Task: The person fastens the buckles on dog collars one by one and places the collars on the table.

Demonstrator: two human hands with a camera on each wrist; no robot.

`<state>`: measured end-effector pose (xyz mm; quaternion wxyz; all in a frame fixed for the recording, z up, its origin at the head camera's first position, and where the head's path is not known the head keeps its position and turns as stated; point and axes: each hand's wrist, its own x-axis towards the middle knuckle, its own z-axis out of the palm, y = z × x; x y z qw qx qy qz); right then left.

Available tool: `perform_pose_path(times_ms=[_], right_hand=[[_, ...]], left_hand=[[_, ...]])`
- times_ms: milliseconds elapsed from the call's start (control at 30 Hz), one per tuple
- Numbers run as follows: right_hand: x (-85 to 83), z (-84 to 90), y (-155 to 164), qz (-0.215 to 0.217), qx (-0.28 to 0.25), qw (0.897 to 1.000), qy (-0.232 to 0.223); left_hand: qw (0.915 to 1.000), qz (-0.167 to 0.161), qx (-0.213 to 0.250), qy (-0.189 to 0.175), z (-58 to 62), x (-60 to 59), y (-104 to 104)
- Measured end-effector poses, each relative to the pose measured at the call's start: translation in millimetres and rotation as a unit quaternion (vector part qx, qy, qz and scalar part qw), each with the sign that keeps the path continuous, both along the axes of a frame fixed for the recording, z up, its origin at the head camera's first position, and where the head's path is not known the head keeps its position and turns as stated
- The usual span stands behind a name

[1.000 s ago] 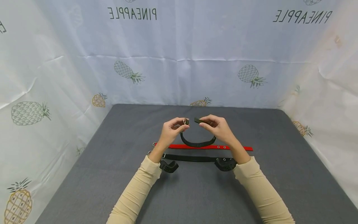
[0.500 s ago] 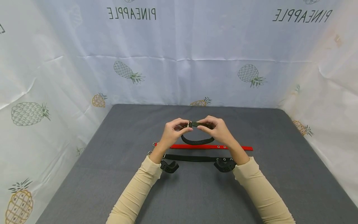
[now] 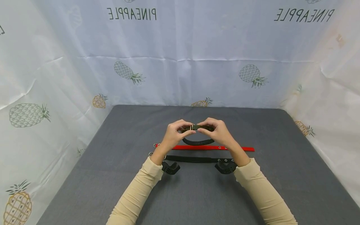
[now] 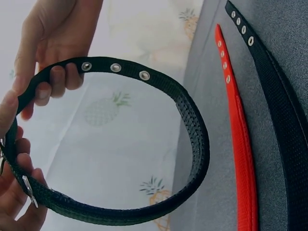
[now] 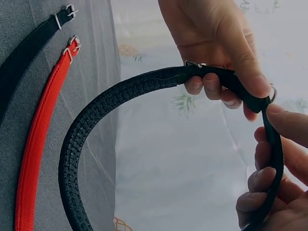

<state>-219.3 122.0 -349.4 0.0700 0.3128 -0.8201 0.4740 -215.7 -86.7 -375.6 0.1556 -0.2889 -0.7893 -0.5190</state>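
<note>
The person is holding a dark webbing collar (image 3: pixel 198 142) up off the bench (image 3: pixel 267 175), bent into a loop between both hands. The left hand (image 3: pixel 172 134) is pinching the buckle (image 4: pixel 29 190) end, fingers curled round the strap there. The right hand (image 3: pixel 217 131) is gripping the tip end with the eyelets (image 4: pixel 115 67), feeding it toward the buckle, so both grips are closed on the collar.

It is looking light and limp enough to sag into a curve under its own weight, yet the weave seems stiff enough to be keeping a smooth round bow instead of flopping. The ribbed inner face (image 5: pixel 77 144) should be giving the fingers good purchase; nothing about it seems fragile or slippery. Best hold, I would judge, is just where the hands are now: close behind the buckle and a little way back from the tip, so the free end stays steerable.

A red collar (image 3: pixel 208 147) and a black collar (image 3: pixel 191 159) are lying flat on the bench just beneath.
</note>
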Motion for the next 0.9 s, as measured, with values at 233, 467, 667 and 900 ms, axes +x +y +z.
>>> perform_pose_path(times_ms=[233, 467, 667, 900], right_hand=[[3.8, -2.0, -5, -0.004, -0.002, 1.0, -0.022], [4.0, -5.6, -13, 0.004, -0.026, 0.999, -0.027], [3.4, -8.9, -15, -0.002, -0.061, 0.997, -0.047], [1.4, -9.9, -7, -0.035, -0.066, 0.997, -0.036]], left_hand=[[0.9994, 0.013, -0.031, 0.009, -1.4, 0.4, 3], [0.9984, 0.033, -0.044, -0.008, 0.7, 0.9, 7], [0.9977, 0.019, -0.056, -0.032, -0.7, 3.1, 7], [0.9977, -0.03, -0.041, -0.045, -5.3, 2.4, 5]])
